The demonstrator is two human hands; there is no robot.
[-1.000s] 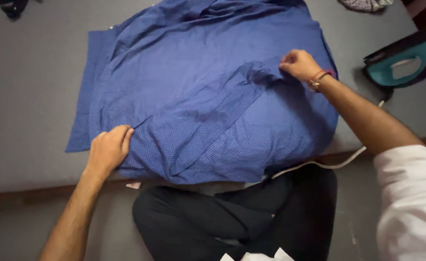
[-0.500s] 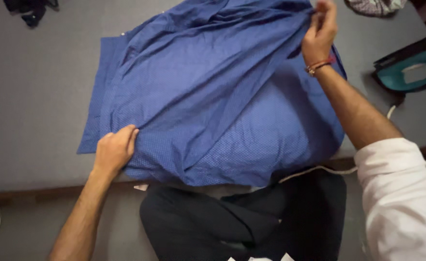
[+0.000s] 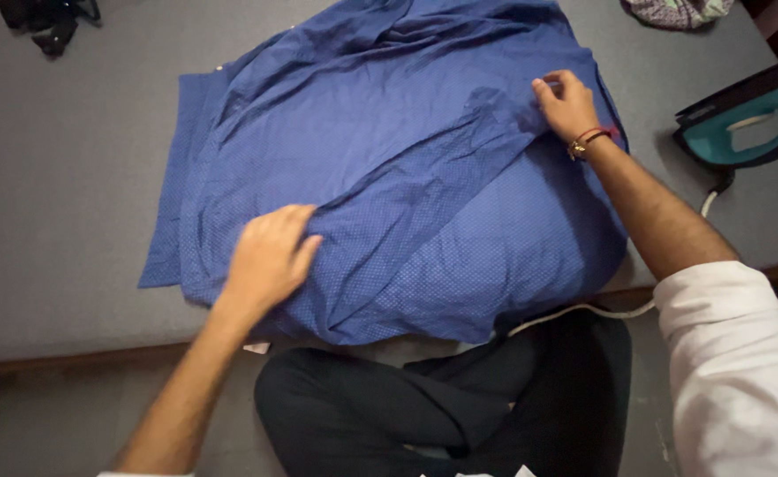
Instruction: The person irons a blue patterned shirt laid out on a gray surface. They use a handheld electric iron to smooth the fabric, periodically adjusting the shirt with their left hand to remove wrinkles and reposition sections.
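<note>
Whereas half a second back the right hand (image 3: pixel 567 104) was raised high at the far edge with cloth pinched up, now lowered onto the blue shirt (image 3: pixel 389 177), fingers loosely curled and pressing a fold near the right side, a red band at the wrist; whether cloth is actually pinched cannot be told. Left hand (image 3: pixel 267 256) shifted too: earlier gripping the near hem at the edge, now moved inward and lying palm-down, fingers spread and slightly bent, flat on the fabric with nothing clasped. Shirt itself settled lower and flatter than before, spread wide across the grey worktop (image 3: pixel 62 177), rumpled in long diagonal creases, its near edge hanging just over the worktop's front. Off to the right, a teal and black iron (image 3: pixel 751 124) resting on the worktop, well apart from the shirt, with a white cord (image 3: pixel 583 311) trailing along the front edge. At the far left corner, a small dark bundle (image 3: pixel 45 22); at the far right, a scrap of patterned cloth (image 3: pixel 676 11). No containers in view.
</note>
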